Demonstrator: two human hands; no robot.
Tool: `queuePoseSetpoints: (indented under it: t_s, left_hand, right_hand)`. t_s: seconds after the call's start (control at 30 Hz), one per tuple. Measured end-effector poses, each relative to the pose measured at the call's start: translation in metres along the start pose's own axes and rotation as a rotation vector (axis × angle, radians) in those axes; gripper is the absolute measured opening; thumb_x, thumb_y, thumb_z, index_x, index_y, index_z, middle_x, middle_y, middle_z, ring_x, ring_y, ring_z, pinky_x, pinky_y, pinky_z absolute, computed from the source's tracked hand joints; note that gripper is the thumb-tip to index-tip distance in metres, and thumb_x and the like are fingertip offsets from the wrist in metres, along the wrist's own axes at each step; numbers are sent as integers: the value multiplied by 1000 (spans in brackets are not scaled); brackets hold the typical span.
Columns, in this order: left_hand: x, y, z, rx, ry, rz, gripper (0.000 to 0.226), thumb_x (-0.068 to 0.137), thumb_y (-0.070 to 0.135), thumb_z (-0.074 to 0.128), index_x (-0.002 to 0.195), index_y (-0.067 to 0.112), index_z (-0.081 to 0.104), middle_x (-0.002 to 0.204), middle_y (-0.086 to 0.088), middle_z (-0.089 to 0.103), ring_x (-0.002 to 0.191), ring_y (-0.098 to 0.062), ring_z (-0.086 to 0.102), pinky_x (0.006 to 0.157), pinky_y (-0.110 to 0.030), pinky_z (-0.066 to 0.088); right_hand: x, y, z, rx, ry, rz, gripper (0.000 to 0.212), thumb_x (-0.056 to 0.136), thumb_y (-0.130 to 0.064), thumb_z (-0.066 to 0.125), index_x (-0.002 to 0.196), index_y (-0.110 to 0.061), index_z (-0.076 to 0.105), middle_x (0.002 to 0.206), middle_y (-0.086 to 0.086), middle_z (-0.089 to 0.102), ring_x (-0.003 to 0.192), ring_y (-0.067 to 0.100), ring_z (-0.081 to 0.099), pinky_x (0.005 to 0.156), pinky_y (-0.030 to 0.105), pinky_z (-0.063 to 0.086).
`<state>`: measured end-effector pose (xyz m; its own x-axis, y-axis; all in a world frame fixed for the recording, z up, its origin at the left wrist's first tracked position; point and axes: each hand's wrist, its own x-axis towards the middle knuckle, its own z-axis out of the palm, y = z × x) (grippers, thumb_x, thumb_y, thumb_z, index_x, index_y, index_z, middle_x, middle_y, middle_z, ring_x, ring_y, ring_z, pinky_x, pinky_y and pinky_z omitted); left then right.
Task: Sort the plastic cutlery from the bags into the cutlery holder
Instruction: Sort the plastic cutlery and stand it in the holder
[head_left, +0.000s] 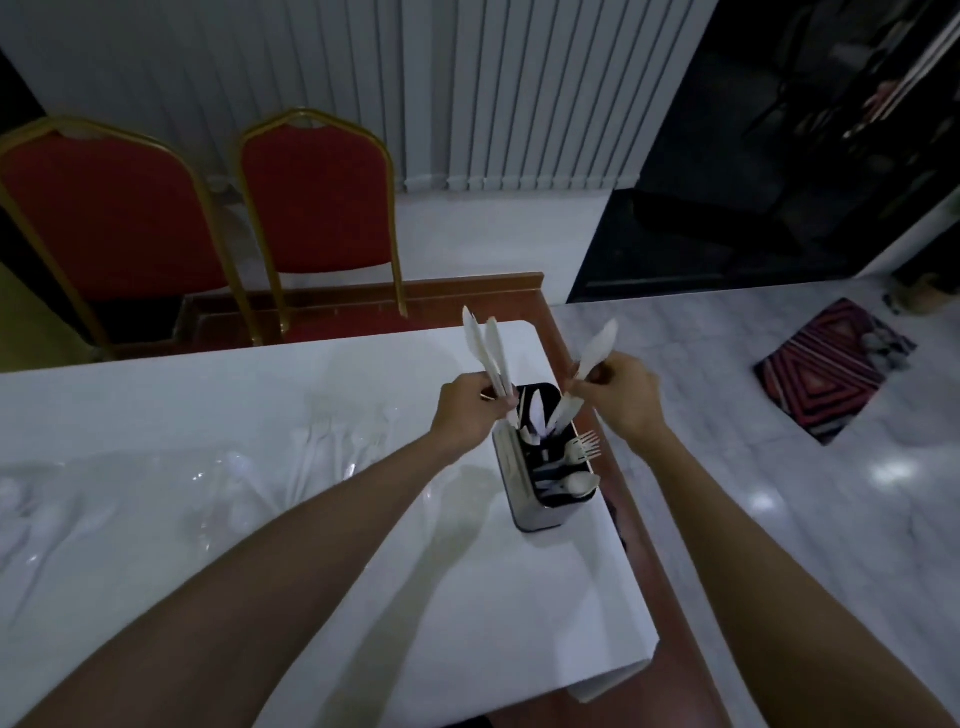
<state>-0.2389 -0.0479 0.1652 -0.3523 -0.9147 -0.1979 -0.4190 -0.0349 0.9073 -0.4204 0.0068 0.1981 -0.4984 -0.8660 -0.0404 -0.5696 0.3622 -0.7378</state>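
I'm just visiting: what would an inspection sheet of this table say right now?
Surface: table under a white cloth, its wooden edge showing on the right.
Job's things: holder upright near the table's right edge; knives in its far compartment, forks in the middle one, spoons in the near one. Clear bags of cutlery lie to the left.
Clutter: nothing seen.
Grippers: left hand holds two knives blades up; right hand holds one knife over the holder.
Cables: nothing seen.
Surroundings: two red chairs behind the table, pale blinds, marble floor with a striped mat.
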Motion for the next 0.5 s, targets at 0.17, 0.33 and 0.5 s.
queuePoseSetpoints:
  t_s: [0.17, 0.33, 0.5]
  left_hand:
    - [12, -6, 36, 123, -24, 1, 18, 83, 16, 70, 99, 8, 73, 99, -12, 73, 94, -23, 66, 79, -23, 47]
    - [26, -12, 54, 283, -73, 7, 16, 83, 13, 66, 94, 2, 70, 94, -13, 72, 91, -28, 66, 79, -33, 52]
    - [30, -11, 59, 370, -98, 53, 11, 83, 10, 64, 84, -2, 65, 87, -17, 69, 83, -30, 65, 70, -32, 47]
  right_hand:
    - [14, 35, 14, -125, -129, -52, 14, 73, -24, 80, 85, -23, 72, 74, -6, 67, 72, 10, 63, 62, 12, 44]
    - [27, 50, 28, -201, -178, -61, 19, 67, -29, 81, 80, -20, 71, 72, -6, 69, 73, 16, 64, 76, 41, 54]
    - [35, 57, 25, -296, -264, -92, 15, 68, -32, 80, 78, -25, 72, 75, -6, 71, 84, 17, 63, 88, 45, 45]
